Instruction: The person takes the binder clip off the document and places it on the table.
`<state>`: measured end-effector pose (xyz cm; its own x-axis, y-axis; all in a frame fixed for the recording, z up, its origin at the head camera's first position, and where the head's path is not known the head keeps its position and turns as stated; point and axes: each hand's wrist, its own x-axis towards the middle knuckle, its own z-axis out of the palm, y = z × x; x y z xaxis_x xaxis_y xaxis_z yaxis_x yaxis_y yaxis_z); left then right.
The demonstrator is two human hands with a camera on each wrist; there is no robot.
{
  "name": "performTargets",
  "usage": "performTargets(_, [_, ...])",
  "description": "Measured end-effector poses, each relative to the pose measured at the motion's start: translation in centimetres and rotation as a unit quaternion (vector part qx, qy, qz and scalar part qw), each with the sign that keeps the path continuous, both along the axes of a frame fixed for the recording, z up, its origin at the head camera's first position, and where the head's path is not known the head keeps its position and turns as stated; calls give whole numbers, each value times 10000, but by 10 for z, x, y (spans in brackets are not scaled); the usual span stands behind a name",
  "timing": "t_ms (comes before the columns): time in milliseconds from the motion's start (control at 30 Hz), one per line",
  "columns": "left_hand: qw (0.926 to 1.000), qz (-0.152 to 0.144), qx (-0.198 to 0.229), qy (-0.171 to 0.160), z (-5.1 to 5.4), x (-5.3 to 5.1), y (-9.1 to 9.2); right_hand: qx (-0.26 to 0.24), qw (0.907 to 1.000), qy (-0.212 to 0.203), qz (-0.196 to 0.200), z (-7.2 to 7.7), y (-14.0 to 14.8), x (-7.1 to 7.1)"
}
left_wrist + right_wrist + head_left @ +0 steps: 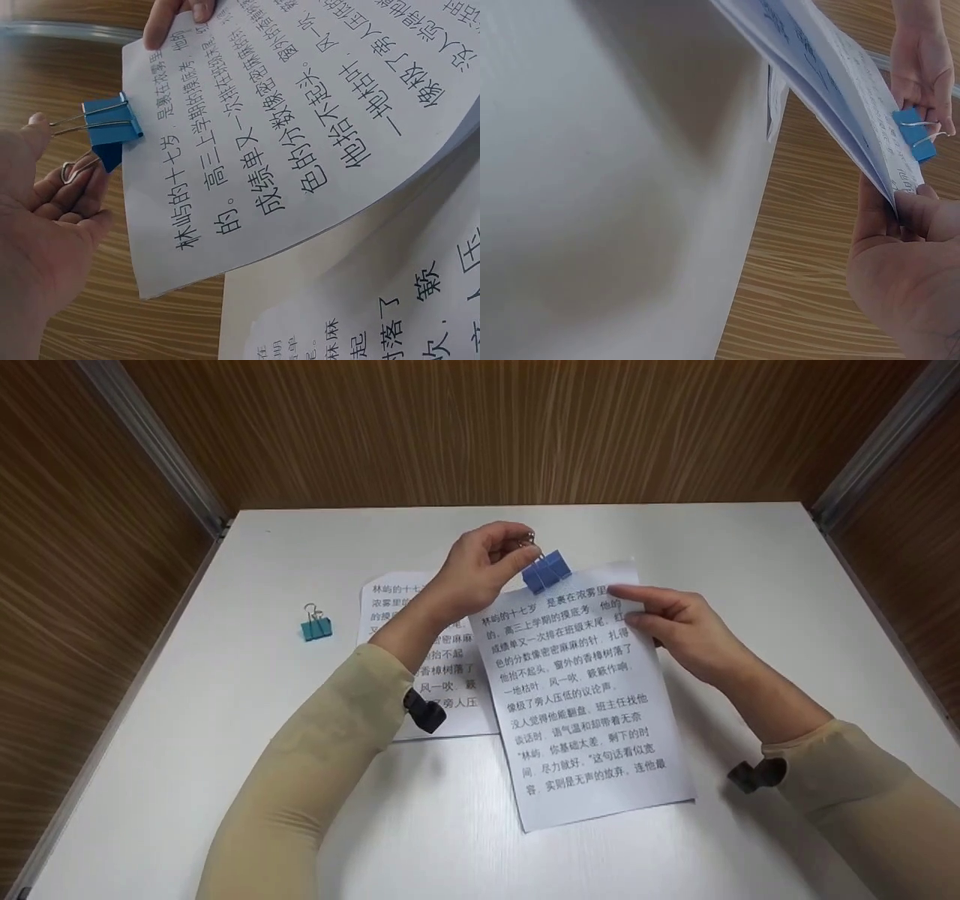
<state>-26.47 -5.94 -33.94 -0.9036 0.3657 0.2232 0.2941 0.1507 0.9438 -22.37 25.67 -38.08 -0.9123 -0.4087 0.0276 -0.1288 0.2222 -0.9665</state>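
A stack of printed sheets [577, 697] is held tilted above the white table. At its top edge sits a blue binder clip [547, 572], its wire handles pointing away from the paper. My left hand [480, 568] pinches those handles between thumb and fingers; in the left wrist view the clip [109, 124] meets the paper's edge. How deep it bites is hard to see. My right hand [679, 634] grips the stack's upper right edge, thumb on the printed face. The right wrist view shows several layers of paper [810, 90] between that hand's thumb and fingers.
Behind the held stack, more printed pages [435, 720] lie on the white table [420, 825], partly covered by it and my left arm. A teal binder clip [316, 628] stands to their left. Wood-grain panels [510, 435] enclose the table at the back and sides.
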Motion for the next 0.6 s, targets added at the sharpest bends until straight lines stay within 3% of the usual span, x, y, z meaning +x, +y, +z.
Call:
performTargets(300, [9977,455,463,203,11,4,-24,169,9992,13,-349,-5,9,-6])
performTargets(600, [9983,526,263,32,17,21,-77,142,9972,-158,-721,-9,15,-19])
